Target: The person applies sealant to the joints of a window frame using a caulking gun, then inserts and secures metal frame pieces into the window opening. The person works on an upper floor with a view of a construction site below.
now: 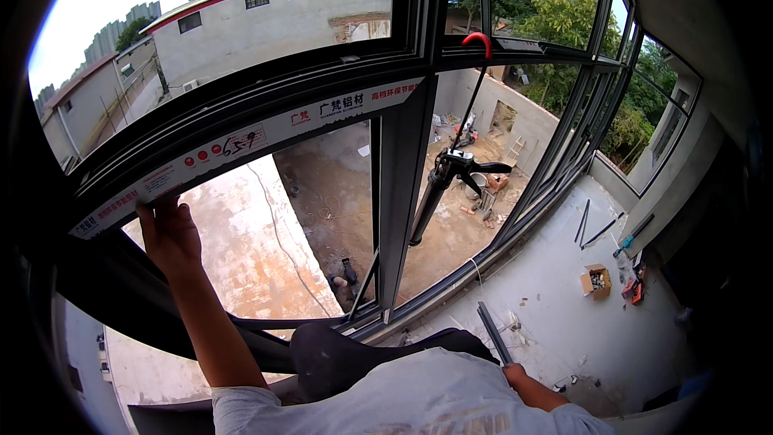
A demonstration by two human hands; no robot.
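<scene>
My left hand (171, 235) is raised to the lower edge of a dark window frame rail (322, 80). Its fingers grip that edge, their tips partly hidden, beside a white printed protective strip (274, 130). Low on the right, my right hand (522, 375) is closed around the near end of a narrow dark grey strip (493, 332), which points away from me. From the rail ahead hangs a black caulking gun (439, 185), barrel downward, caught by the red hook (478, 39) at the end of its rod. Neither hand touches it.
A dark upright mullion (396, 209) divides the window openings. Outside and below lies a walled yard with rubble and a ladder (517, 147). On the pale floor at right are an open cardboard box (597, 282), a teal power tool (624, 246) and loose dark strips (602, 228).
</scene>
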